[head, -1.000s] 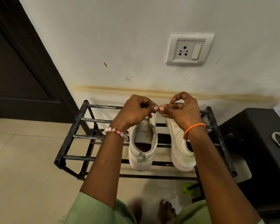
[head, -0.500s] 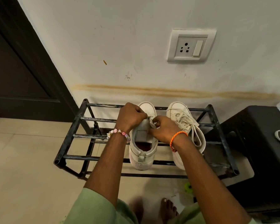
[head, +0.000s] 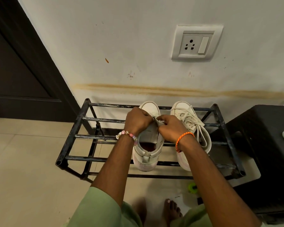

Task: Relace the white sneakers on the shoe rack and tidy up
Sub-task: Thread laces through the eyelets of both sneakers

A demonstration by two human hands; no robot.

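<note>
A bare foot stands on the pale tiled floor at the bottom of the view, between two pale green sleeves. Just beyond it a small bright green object lies on the floor. The black metal bar shoe rack stands against the wall and carries both white sneakers on its top bars, toes toward the wall. The left white sneaker has its opening facing the camera, and both hands work at its tongue. The left hand, with a beaded pastel bracelet at the wrist, is curled over the shoe's upper; the right hand, wearing an orange braided wristband, pinches a pale lace end beside it. What the left fingers grip is hidden. The right white sneaker sits just beside, already laced. A black plastic stool stands right of the rack. On the stained white wall sits a white socket plate, and a dark door fills the left.
</note>
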